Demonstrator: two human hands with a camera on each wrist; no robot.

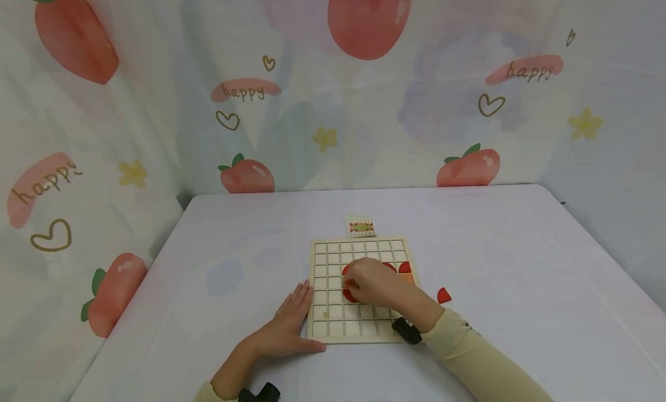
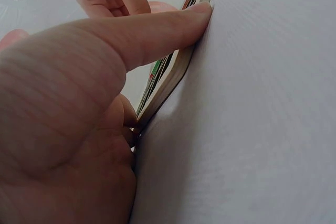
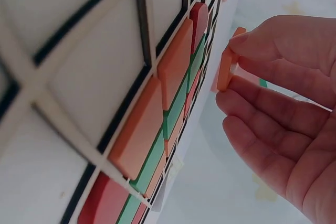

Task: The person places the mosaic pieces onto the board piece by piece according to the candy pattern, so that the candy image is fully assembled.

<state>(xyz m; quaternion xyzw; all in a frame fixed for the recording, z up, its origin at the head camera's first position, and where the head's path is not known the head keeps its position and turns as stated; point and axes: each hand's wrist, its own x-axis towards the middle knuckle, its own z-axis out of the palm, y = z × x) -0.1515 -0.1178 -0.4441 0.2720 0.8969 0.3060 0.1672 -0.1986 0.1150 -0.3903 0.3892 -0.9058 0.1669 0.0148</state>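
Note:
My right hand [image 1: 372, 280] is over the middle of a square wooden grid board [image 1: 335, 329]. In the right wrist view its thumb and fingers pinch an orange tile [image 3: 227, 64], held apart from the board. Set in the grid are more orange tiles [image 3: 176, 62], green tiles [image 3: 175, 106] and red pieces with rounded edges [image 3: 198, 19]; the hand hides part of this pattern in the head view. My left hand [image 1: 286, 324] lies against the board's left side, fingers straight. Its thumb [image 2: 163, 32] touches the board's near edge.
A small card [image 1: 360, 226] with a printed grid pattern lies just beyond the board. One loose red rounded piece [image 1: 444, 295] is on the white table [image 1: 520, 286], right of the board. A patterned cloth [image 1: 374, 113] hangs behind and at the left side.

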